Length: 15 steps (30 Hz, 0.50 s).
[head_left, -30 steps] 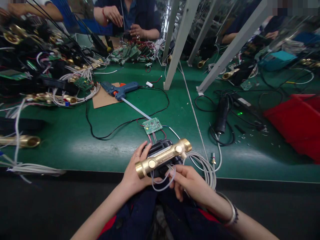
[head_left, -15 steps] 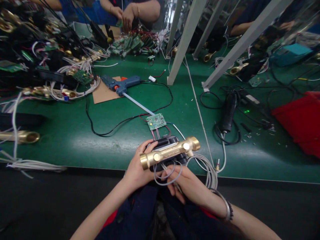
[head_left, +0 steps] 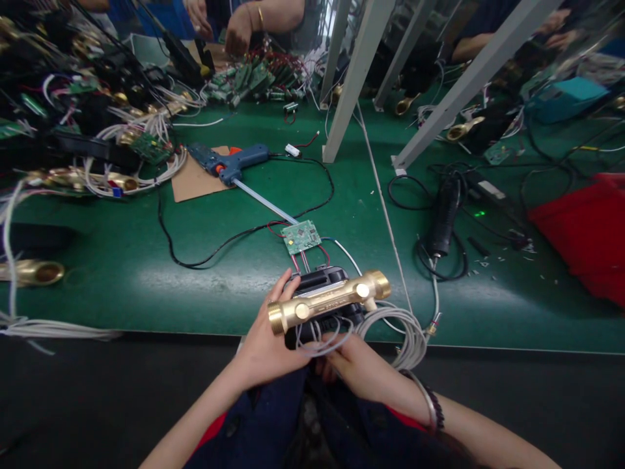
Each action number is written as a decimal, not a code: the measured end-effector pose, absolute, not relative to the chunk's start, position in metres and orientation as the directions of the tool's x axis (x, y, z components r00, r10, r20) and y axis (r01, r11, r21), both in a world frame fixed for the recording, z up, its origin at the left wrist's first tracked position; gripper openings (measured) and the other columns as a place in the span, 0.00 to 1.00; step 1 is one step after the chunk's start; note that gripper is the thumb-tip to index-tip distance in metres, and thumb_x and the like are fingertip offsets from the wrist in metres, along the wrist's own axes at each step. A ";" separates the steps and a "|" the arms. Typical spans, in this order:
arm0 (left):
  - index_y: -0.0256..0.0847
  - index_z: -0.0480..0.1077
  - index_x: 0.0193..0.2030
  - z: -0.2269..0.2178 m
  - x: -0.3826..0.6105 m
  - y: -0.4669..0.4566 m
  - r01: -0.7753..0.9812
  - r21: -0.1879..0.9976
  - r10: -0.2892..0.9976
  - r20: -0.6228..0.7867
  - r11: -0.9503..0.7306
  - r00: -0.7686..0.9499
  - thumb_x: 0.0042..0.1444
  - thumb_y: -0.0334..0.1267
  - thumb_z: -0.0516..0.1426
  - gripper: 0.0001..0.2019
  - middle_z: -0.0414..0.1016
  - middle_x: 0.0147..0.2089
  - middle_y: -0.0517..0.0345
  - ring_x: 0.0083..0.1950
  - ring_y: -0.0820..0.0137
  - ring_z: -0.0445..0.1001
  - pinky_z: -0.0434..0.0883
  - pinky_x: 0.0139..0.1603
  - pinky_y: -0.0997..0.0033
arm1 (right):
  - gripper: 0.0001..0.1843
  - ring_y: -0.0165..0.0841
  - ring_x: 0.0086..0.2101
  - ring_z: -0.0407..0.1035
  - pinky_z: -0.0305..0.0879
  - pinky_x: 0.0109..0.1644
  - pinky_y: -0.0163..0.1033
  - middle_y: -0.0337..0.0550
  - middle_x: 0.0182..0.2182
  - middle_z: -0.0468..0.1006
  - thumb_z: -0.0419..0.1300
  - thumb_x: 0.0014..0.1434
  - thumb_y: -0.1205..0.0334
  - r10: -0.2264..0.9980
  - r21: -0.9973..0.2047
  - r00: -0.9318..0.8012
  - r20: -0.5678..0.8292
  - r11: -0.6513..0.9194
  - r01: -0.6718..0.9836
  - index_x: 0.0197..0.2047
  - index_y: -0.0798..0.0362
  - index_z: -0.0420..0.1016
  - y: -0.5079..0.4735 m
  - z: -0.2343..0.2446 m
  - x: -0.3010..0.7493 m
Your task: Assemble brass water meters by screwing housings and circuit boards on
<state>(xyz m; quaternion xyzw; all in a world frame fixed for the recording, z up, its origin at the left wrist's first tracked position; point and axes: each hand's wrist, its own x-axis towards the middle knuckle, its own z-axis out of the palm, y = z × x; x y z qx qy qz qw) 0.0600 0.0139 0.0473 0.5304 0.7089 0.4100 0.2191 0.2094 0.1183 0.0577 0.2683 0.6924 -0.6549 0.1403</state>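
I can read no text from here. The brass meter body [head_left: 329, 301] carries a faint stamped mark along its side, too blurred to make out. The green circuit board [head_left: 301, 236] on the counter [head_left: 122, 273] shows no lettering I can resolve.

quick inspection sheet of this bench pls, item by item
surface: green mat, glare patch left of centre
job's things: brass pipe with black housing held over the front edge; circuit board on the mat, joined by red wires
clutter: glue gun on cardboard; heap of pipes and boards far left; black tool; red bin right
hands: left hand grips the pipe; right hand has fingers in grey cable loops beneath, grip unclear
cables: grey cable coiled at the edge; black cord across the mat
surroundings: white posts; other people's hands far side
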 end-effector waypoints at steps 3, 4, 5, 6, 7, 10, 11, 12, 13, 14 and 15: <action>0.41 0.48 0.65 0.043 0.066 0.017 0.587 0.790 0.894 0.119 0.178 -0.431 0.45 0.46 0.64 0.43 0.45 0.69 0.36 0.68 0.49 0.51 0.60 0.62 0.43 | 0.16 0.32 0.25 0.72 0.67 0.30 0.34 0.42 0.23 0.77 0.46 0.63 0.60 0.180 -0.859 -0.885 -0.429 0.222 0.462 0.30 0.53 0.70 0.126 0.068 0.213; 0.41 0.48 0.65 0.042 0.068 0.017 0.593 0.784 0.891 0.121 0.184 -0.437 0.46 0.46 0.64 0.43 0.45 0.69 0.36 0.68 0.49 0.51 0.60 0.62 0.43 | 0.15 0.32 0.26 0.73 0.68 0.31 0.34 0.43 0.25 0.78 0.46 0.64 0.61 0.200 -0.855 -0.912 -0.358 0.322 0.406 0.31 0.53 0.71 0.129 0.074 0.216; 0.41 0.48 0.65 0.040 0.068 0.018 0.599 0.780 0.892 0.124 0.183 -0.435 0.46 0.45 0.63 0.42 0.45 0.69 0.36 0.68 0.49 0.51 0.60 0.62 0.43 | 0.14 0.32 0.27 0.73 0.67 0.32 0.34 0.42 0.26 0.78 0.48 0.64 0.62 0.244 -0.834 -0.932 -0.269 0.425 0.352 0.31 0.53 0.72 0.132 0.081 0.220; 0.41 0.48 0.65 0.039 0.069 0.018 0.603 0.777 0.894 0.128 0.179 -0.430 0.46 0.45 0.63 0.42 0.46 0.69 0.36 0.68 0.49 0.51 0.60 0.62 0.43 | 0.13 0.31 0.27 0.73 0.67 0.31 0.33 0.42 0.27 0.79 0.49 0.63 0.63 0.314 -0.795 -0.936 -0.158 0.522 0.309 0.32 0.53 0.72 0.136 0.088 0.225; 0.41 0.47 0.65 0.039 0.069 0.018 0.609 0.774 0.894 0.136 0.172 -0.426 0.47 0.45 0.63 0.42 0.47 0.68 0.36 0.68 0.50 0.51 0.60 0.62 0.44 | 0.11 0.30 0.26 0.73 0.66 0.31 0.32 0.41 0.26 0.78 0.51 0.63 0.64 0.391 -0.745 -0.920 -0.031 0.605 0.282 0.33 0.52 0.72 0.139 0.096 0.229; 0.42 0.47 0.65 0.039 0.068 0.018 0.626 0.763 0.890 0.163 0.160 -0.425 0.47 0.45 0.63 0.42 0.49 0.68 0.37 0.68 0.49 0.52 0.61 0.62 0.44 | 0.06 0.28 0.24 0.71 0.67 0.30 0.31 0.39 0.26 0.77 0.54 0.62 0.66 0.481 -0.587 -0.822 0.305 0.775 0.236 0.37 0.52 0.71 0.143 0.111 0.235; 0.42 0.47 0.65 0.039 0.068 0.018 0.633 0.759 0.889 0.175 0.153 -0.424 0.47 0.45 0.63 0.42 0.49 0.68 0.37 0.68 0.49 0.53 0.61 0.62 0.45 | 0.06 0.29 0.26 0.71 0.68 0.32 0.32 0.41 0.28 0.77 0.54 0.62 0.67 0.441 -0.532 -0.822 0.361 0.821 0.207 0.40 0.53 0.71 0.143 0.112 0.234; 0.42 0.46 0.65 0.038 0.067 0.018 0.642 0.753 0.888 0.187 0.145 -0.421 0.47 0.44 0.63 0.42 0.50 0.67 0.38 0.68 0.50 0.53 0.62 0.61 0.45 | 0.08 0.30 0.28 0.72 0.69 0.33 0.33 0.43 0.30 0.77 0.53 0.63 0.67 0.384 -0.480 -0.842 0.378 0.859 0.177 0.43 0.54 0.71 0.143 0.112 0.231; 0.43 0.46 0.65 0.038 0.067 0.018 0.650 0.747 0.887 0.200 0.137 -0.417 0.47 0.44 0.63 0.42 0.50 0.67 0.38 0.68 0.50 0.53 0.62 0.61 0.46 | 0.10 0.32 0.29 0.71 0.70 0.33 0.34 0.44 0.31 0.77 0.51 0.63 0.68 0.328 -0.436 -0.871 0.367 0.887 0.151 0.45 0.55 0.71 0.141 0.110 0.229; 0.43 0.46 0.65 0.037 0.067 0.018 0.657 0.742 0.886 0.209 0.132 -0.414 0.47 0.43 0.63 0.42 0.50 0.67 0.39 0.68 0.50 0.53 0.62 0.61 0.46 | 0.12 0.32 0.30 0.71 0.70 0.32 0.35 0.46 0.31 0.76 0.49 0.64 0.69 0.286 -0.402 -0.892 0.350 0.906 0.132 0.45 0.55 0.72 0.140 0.107 0.225; 0.43 0.46 0.65 0.037 0.067 0.018 0.662 0.738 0.886 0.214 0.129 -0.411 0.46 0.43 0.63 0.43 0.51 0.67 0.39 0.68 0.50 0.53 0.62 0.61 0.46 | 0.14 0.33 0.29 0.70 0.69 0.31 0.35 0.47 0.31 0.75 0.47 0.64 0.70 0.258 -0.382 -0.905 0.338 0.917 0.118 0.44 0.56 0.73 0.139 0.104 0.222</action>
